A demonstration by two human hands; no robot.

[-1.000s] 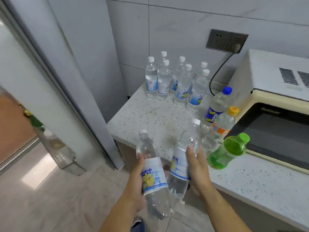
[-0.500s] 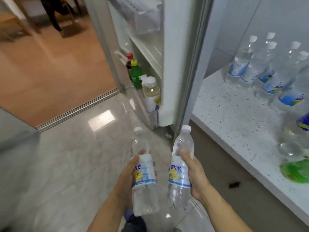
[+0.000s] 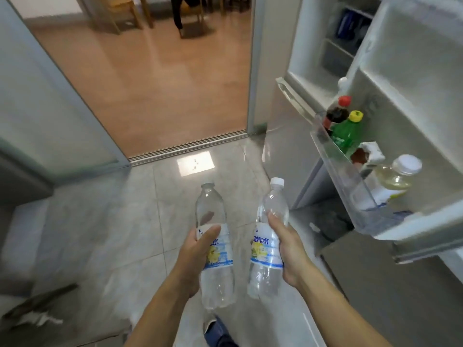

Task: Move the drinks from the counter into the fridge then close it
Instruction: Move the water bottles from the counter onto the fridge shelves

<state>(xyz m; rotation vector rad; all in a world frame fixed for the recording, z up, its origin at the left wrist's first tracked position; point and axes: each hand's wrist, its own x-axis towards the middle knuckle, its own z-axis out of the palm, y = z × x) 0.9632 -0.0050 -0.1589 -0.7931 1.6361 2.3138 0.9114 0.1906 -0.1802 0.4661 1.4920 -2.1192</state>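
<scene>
My left hand (image 3: 194,256) grips a clear water bottle (image 3: 215,271) with a blue and yellow label. My right hand (image 3: 288,244) grips a second clear water bottle (image 3: 266,269) of the same kind, white cap up. Both bottles are upright over the tiled floor, side by side. To the right the fridge door (image 3: 411,101) stands open. Its door shelf (image 3: 338,169) holds a dark bottle with a red cap (image 3: 335,113), a green bottle with a yellow cap (image 3: 348,134) and a pale bottle with a white cap (image 3: 393,176). The counter is out of view.
A doorway (image 3: 155,78) to a room with a wooden floor lies straight ahead, with chair legs at the far end. A grey wall panel (image 3: 50,113) stands on the left. The fridge body (image 3: 288,136) is right of the doorway. My shoe (image 3: 218,331) shows below.
My view has swung left, away from the counter, and the open fridge door now sits at the right. Both hands still hold their bottles, carried along with the turn.
</scene>
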